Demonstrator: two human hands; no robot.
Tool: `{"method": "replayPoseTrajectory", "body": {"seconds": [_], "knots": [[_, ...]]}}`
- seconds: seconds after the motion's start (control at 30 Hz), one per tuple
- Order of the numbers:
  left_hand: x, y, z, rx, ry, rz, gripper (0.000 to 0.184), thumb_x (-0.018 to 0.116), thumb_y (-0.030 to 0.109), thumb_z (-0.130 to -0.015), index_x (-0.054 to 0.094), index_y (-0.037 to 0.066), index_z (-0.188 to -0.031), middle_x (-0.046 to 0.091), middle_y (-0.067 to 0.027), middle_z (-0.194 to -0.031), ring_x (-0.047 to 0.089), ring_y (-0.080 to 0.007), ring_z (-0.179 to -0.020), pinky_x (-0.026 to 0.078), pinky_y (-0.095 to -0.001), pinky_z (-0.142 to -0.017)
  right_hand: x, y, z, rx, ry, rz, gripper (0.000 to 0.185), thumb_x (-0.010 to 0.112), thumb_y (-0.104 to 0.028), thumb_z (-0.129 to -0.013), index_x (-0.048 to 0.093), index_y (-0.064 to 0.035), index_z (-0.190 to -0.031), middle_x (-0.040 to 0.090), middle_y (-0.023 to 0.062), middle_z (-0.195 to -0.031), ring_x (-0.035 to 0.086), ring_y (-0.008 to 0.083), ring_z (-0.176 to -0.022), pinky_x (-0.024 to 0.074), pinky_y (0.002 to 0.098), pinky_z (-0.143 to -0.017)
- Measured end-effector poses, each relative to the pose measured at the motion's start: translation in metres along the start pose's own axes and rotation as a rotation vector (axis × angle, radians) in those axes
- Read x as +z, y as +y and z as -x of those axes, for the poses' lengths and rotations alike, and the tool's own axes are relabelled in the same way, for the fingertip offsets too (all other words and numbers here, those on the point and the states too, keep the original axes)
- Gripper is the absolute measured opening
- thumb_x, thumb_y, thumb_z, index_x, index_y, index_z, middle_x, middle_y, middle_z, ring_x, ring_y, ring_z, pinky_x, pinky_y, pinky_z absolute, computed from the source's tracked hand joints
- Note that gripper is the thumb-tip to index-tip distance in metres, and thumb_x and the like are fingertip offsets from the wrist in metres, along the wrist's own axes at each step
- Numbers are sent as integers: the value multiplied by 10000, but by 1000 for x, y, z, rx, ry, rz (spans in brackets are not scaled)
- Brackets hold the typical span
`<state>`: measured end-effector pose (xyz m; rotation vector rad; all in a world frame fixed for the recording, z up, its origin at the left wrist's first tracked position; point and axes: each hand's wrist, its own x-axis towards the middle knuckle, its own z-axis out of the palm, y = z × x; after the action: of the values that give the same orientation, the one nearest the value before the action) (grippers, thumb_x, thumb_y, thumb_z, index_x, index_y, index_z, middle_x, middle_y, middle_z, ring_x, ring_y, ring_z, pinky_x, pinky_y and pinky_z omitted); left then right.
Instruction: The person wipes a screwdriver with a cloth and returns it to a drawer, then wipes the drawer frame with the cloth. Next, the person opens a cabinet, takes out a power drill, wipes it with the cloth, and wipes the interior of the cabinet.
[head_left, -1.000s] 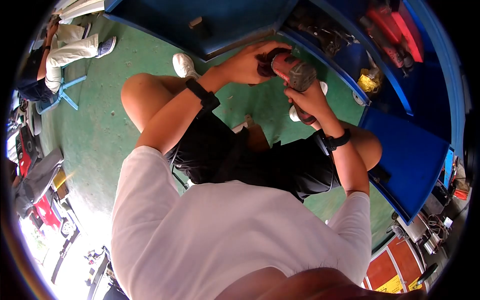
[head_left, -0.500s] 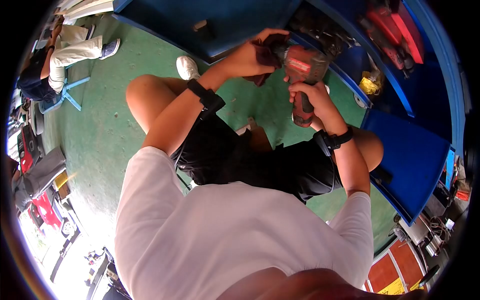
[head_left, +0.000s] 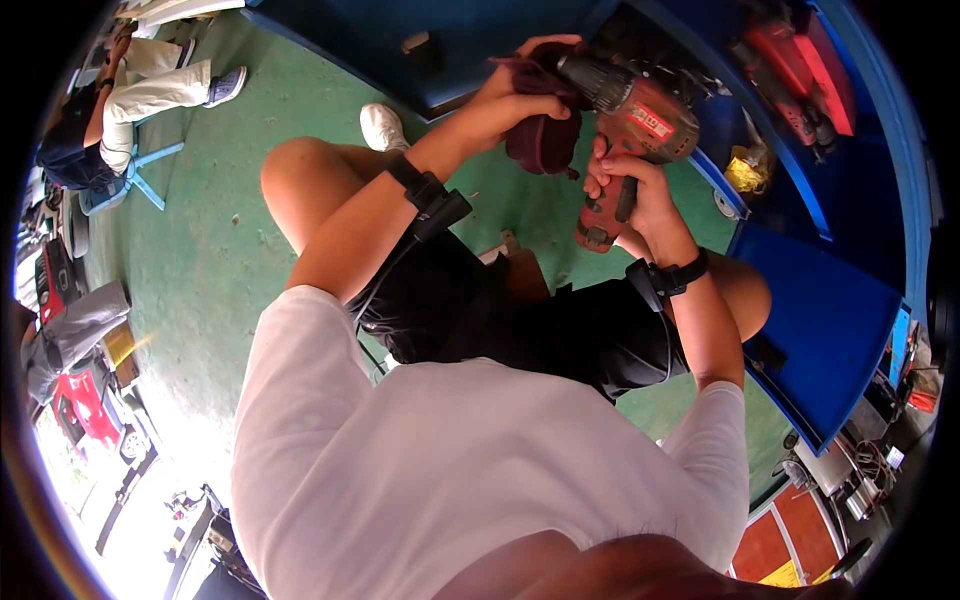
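My right hand (head_left: pixel 632 185) is wrapped round the handle of a red and black cordless drill (head_left: pixel 648 122). The drill is tilted, its black chuck pointing up and left. My left hand (head_left: pixel 512 108) grips a dark maroon cloth (head_left: pixel 542 142), which hangs below the fingers and bunches close to the chuck. Whether the cloth touches the chuck I cannot tell. Both hands are held above the floor in front of a blue cabinet.
The blue cabinet (head_left: pixel 870 190) holds red tools (head_left: pixel 800 80) and a yellow bundle (head_left: pixel 744 170). Its door panels (head_left: pixel 825 320) stand open. Another person (head_left: pixel 150 100) sits on a light blue stool (head_left: pixel 140 170) at far left. Green floor (head_left: pixel 200 260) lies around me.
The drill has turned, its chuck swinging up and left and its body shifting right. My left hand has moved slightly right, and more of the cloth now hangs down.
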<state>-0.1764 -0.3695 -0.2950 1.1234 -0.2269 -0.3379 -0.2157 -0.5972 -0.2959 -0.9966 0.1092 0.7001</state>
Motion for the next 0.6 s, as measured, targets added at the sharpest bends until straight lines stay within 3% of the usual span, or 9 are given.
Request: {"method": "replayPoseTrajectory", "body": {"seconds": [0.23,0.47,0.53,0.6], "knots": [[-2,-5,0,-34,5,38,774,705,-72,-747,462,151,-1448,546,-60,-1281,565,-179,-1130,504,-332,-964,-6,-3,-4,31,-31,14,271,579,-167,-841,553,-37,-1077,497,49,-692,549,204,-644,467,345,-758],[-8,1,-2,-18,140,188,752,704,-70,-745,476,152,-1426,579,-72,-1277,576,-197,-1132,501,-339,-972,-11,3,-6,33,-26,-18,307,580,-163,-841,570,-14,-1109,499,51,-704,549,204,-648,467,349,-752],[-10,6,-5,12,149,292,741,708,-68,-742,480,138,-1416,602,-85,-1277,579,-205,-1152,497,-337,-979,-8,2,-7,39,-85,-142,283,595,-104,-859,600,33,-1107,540,68,-709,580,230,-676,480,351,-725],[-6,6,-8,93,122,146,721,716,-48,-749,486,127,-1409,610,-92,-1274,587,-210,-1156,498,-340,-978,-6,3,-7,76,-86,-142,289,596,-101,-862,600,35,-1117,550,71,-721,585,229,-676,485,349,-718]]}}
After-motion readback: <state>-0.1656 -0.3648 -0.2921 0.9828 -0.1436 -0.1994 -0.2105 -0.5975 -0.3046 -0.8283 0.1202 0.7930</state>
